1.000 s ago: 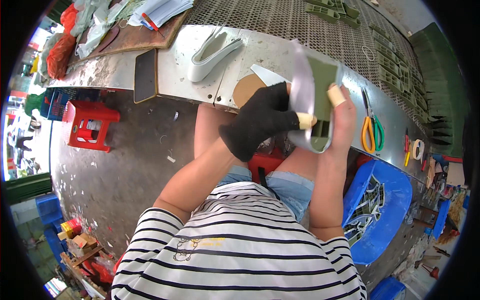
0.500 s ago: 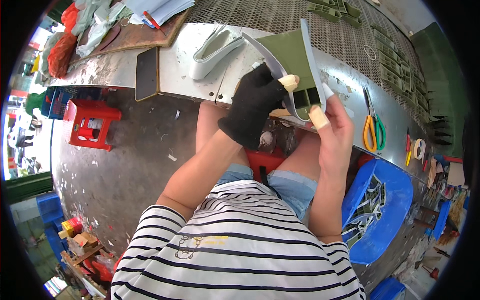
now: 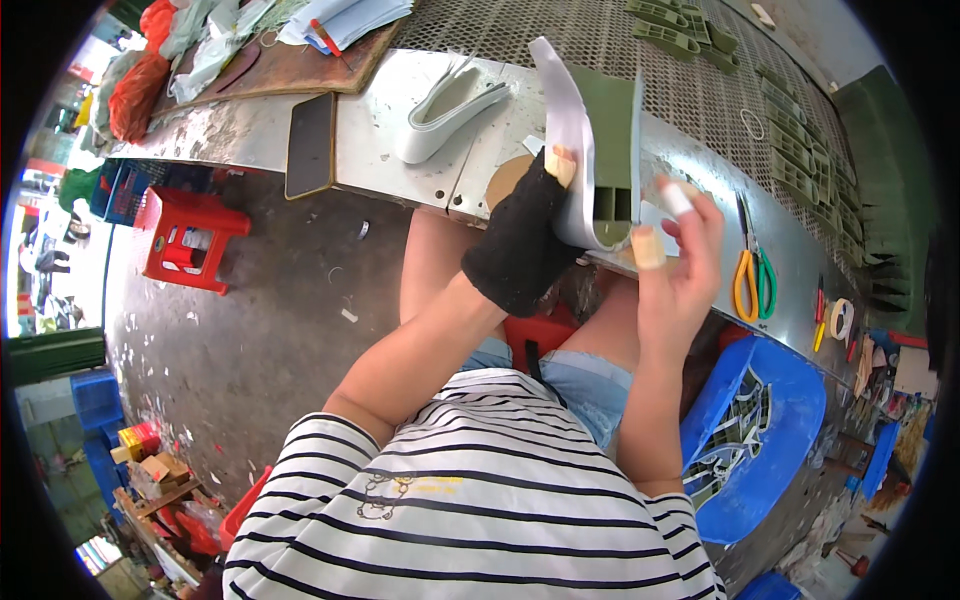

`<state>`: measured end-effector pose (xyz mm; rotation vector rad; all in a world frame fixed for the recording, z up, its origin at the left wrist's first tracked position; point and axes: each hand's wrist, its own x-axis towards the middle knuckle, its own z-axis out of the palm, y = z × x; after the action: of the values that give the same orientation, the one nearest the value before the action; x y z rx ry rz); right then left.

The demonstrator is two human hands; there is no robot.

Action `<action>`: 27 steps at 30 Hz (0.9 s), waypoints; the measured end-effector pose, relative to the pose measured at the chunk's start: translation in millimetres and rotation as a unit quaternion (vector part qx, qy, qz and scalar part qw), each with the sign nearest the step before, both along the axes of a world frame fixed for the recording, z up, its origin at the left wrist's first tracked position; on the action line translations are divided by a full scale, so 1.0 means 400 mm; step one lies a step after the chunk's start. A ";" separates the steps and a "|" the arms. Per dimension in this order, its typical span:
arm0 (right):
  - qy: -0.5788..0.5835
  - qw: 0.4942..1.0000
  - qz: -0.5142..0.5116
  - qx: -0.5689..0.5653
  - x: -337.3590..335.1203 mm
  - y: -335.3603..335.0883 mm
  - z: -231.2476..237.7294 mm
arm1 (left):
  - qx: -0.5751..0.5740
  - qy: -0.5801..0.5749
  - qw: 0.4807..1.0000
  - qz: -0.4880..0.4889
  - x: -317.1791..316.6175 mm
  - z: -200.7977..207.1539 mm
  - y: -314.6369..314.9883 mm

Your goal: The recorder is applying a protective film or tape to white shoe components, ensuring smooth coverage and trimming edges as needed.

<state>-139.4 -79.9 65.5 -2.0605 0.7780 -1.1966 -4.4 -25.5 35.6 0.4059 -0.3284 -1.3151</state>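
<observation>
- Two hands are above the near edge of the bench (image 3: 378,125). The gloved left hand (image 3: 520,240) bears the load; the bare right hand (image 3: 682,265) is on the opposite side of the work.
- Left hand: fingers closed, gripping the pale strip (image 3: 572,130) against the olive-green part (image 3: 612,120). The thumb, with its tan wrap (image 3: 560,166), lies on the strip's outer face; the other fingertips are hidden. This grip probably stops the strip springing away.
- Right hand: fingers bent and parted, with nothing between thumb and fingertips. The thumb is just beside the strip's right run; contact cannot be confirmed. Finger wraps presumably protect the skin.
- Position of work: raised between the hands, with the strip curving around the part's near end. Its compartments face the wearer, probably for a clear view of the edge.
- Bench items: strip bundle (image 3: 440,122), dark phone (image 3: 311,147) and brown disc (image 3: 506,180) at left; scissors (image 3: 752,285) at right, handles toward the wearer, presumably for quick pickup.
- Surface: scuffed sheet metal in front, wire mesh (image 3: 590,35) behind. More green parts (image 3: 800,145) lie on the mesh.
- Room: a blue bin (image 3: 790,400) containing pieces stands below the bench at right, likely within reach. A red stool (image 3: 190,240) stands at left on the littered grey floor (image 3: 300,320).
</observation>
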 end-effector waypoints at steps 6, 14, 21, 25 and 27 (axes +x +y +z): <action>-0.088 0.982 0.123 0.108 0.026 0.028 -0.002 | -0.005 0.125 0.992 0.014 -0.034 0.025 0.001; -0.215 0.896 0.187 0.339 0.045 0.037 -0.002 | -0.002 0.047 0.998 0.047 -0.031 0.025 -0.009; -0.278 0.843 0.219 0.404 0.063 0.033 0.006 | 0.024 -0.029 0.997 0.066 -0.018 0.020 -0.015; -0.240 0.905 0.149 0.319 0.078 0.041 0.006 | 0.008 -0.008 0.997 0.071 -0.031 0.012 -0.027; -0.246 0.886 0.148 0.364 0.076 0.010 0.007 | 0.031 0.042 0.997 0.063 -0.030 0.026 -0.028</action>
<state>-109.0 -76.0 68.4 -1.1376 0.5199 -0.9811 -16.6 -36.5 45.9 0.4158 -0.1895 -1.2172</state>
